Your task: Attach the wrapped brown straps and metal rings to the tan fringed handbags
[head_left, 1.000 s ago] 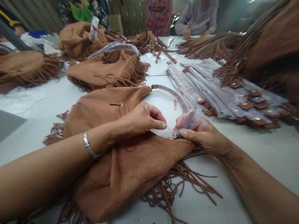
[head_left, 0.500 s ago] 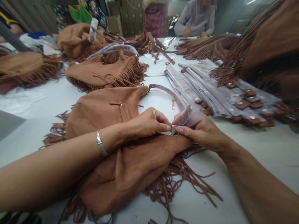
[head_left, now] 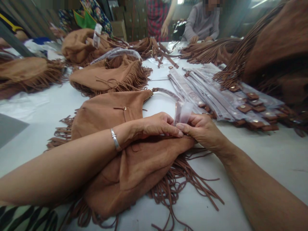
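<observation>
The brown fringed bag [head_left: 146, 166] lies toward the near edge of the tabletop [head_left: 260, 160]. The left hand [head_left: 163, 125], with a silver bracelet [head_left: 115, 140] on its wrist, passes above this bag; its fingers are bent together at the bag's right end, but I cannot tell what they grip. The right hand [head_left: 204, 130] meets the left one, and its fingers grasp the plastic-wrapped strap [head_left: 182, 112]. The strap's other end joins the bag's far tip. Beyond, toward the right edge, lie many wrapped straps [head_left: 209, 93]. Behind the bag is a second bag [head_left: 108, 75], and at the far edge a person in a grey sweater [head_left: 202, 22].
</observation>
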Action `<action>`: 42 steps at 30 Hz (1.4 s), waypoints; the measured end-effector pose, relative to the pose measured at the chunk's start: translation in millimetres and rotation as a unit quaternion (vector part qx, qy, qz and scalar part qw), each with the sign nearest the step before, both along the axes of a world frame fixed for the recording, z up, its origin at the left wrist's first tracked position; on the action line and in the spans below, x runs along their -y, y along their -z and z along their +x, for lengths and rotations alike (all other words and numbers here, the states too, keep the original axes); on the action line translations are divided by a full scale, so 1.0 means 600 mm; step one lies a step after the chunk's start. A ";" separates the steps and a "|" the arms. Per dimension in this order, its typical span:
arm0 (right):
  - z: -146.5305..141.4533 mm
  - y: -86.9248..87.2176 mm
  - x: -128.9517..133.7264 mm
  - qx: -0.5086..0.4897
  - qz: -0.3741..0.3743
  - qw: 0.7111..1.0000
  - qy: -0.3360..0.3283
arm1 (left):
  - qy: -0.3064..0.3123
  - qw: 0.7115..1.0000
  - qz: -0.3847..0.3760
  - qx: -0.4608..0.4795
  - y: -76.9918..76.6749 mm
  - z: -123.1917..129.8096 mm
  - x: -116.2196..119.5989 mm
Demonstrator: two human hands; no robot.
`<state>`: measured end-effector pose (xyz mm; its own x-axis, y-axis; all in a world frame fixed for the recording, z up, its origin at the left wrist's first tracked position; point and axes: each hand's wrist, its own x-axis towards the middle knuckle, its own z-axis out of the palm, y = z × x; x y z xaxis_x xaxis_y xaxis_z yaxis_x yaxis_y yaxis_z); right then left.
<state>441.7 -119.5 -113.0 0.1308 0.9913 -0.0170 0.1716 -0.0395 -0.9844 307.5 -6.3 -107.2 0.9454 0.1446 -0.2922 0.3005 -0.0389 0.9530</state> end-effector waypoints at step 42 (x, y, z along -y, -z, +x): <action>-0.022 -0.009 0.017 0.117 -0.056 0.991 0.029 | -0.101 0.978 -0.183 0.022 0.020 -0.009 -0.022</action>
<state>428.6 -129.7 -107.7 0.2012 0.9755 -0.0889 0.3895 -0.1629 -0.9065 301.9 6.8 -118.9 0.9212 0.2223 -0.3193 0.2256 0.3635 0.9039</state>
